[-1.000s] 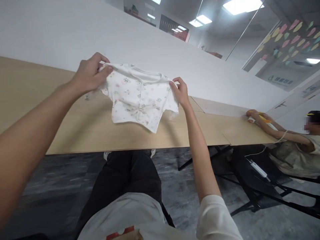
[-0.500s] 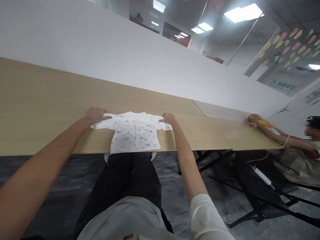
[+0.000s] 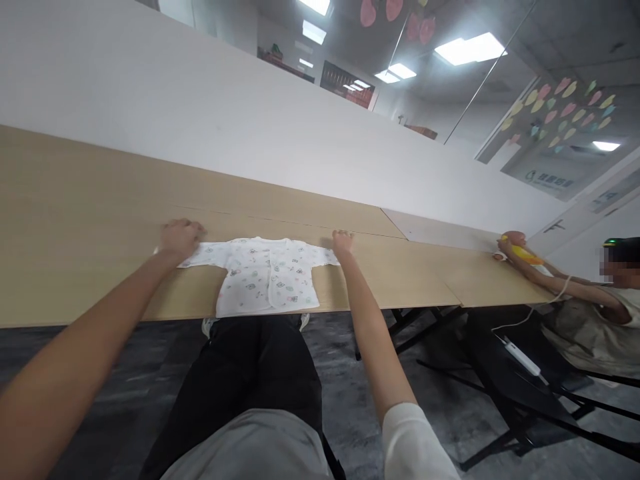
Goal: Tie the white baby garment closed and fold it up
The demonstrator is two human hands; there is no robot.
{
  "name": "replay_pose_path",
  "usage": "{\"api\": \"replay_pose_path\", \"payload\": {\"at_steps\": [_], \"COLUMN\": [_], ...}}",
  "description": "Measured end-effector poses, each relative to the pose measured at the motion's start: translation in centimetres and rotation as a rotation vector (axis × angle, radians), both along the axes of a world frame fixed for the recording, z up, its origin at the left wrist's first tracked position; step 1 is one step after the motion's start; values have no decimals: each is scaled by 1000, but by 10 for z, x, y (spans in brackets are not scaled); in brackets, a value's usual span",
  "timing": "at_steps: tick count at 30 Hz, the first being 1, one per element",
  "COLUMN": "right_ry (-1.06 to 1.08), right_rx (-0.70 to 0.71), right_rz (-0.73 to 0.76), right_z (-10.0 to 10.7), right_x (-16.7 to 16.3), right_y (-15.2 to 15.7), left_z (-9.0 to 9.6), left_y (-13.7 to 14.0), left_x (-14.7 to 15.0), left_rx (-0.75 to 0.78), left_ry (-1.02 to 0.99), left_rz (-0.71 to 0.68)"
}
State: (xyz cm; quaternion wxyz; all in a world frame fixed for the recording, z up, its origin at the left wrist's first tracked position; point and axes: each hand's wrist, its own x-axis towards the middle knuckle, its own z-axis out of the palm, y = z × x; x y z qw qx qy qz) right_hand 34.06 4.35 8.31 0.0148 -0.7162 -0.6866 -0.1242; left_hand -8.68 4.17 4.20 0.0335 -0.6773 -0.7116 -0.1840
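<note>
A small white baby shirt with a pale printed pattern lies flat on the long wooden table, its hem at the near edge and both short sleeves spread out. My left hand rests on the left sleeve's end, fingers curled over the cloth. My right hand presses on the right sleeve's end. Whether the fingers pinch the fabric or only press it down is hard to tell.
A white wall runs behind the table. At the right end another person sits with an arm stretched over the table, a hand on a yellow object. A white cable and power strip hang under there. My black-trousered legs are below the table edge.
One second ago both hands held the shirt up in the air by its shoulders. It has come down flat on the table, and the hands have slid outward along the sleeves.
</note>
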Motion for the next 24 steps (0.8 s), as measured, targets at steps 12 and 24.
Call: {"api": "replay_pose_path", "payload": {"at_steps": [12,24], "right_ry": [624,1010], "right_rx": [48,110], "right_rz": [266,226], "right_z": [-78,-86], "right_x": [-157,-148], "right_y": [-1,-1], "left_z": [-49,-49], "left_y": [2,-4], "left_x": [170,160], "left_rx": [49,41], "left_ry": [-256,-506], "left_rz": [-170,-196]}}
